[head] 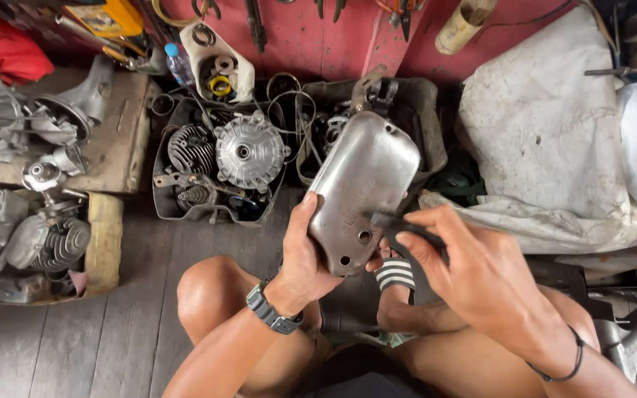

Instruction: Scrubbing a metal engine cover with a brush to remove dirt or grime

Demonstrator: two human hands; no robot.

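My left hand (305, 254) grips the lower end of a curved silver metal engine cover (363, 184), holding it tilted above my knees. The cover has two small holes near its bottom end. My right hand (473, 265) holds a dark folded piece of abrasive sheet (399, 225) pressed against the cover's right edge. A dark wristwatch (270, 309) sits on my left wrist, and a thin black band circles my right wrist.
A black bin (178, 206) ahead holds a finned cylinder and a round silver hub (248, 151). Another bin (425, 110) stands behind the cover. Engine parts (27, 228) lie at the left on wood blocks. A white cloth (547, 133) drapes at the right; tools hang on the red wall.
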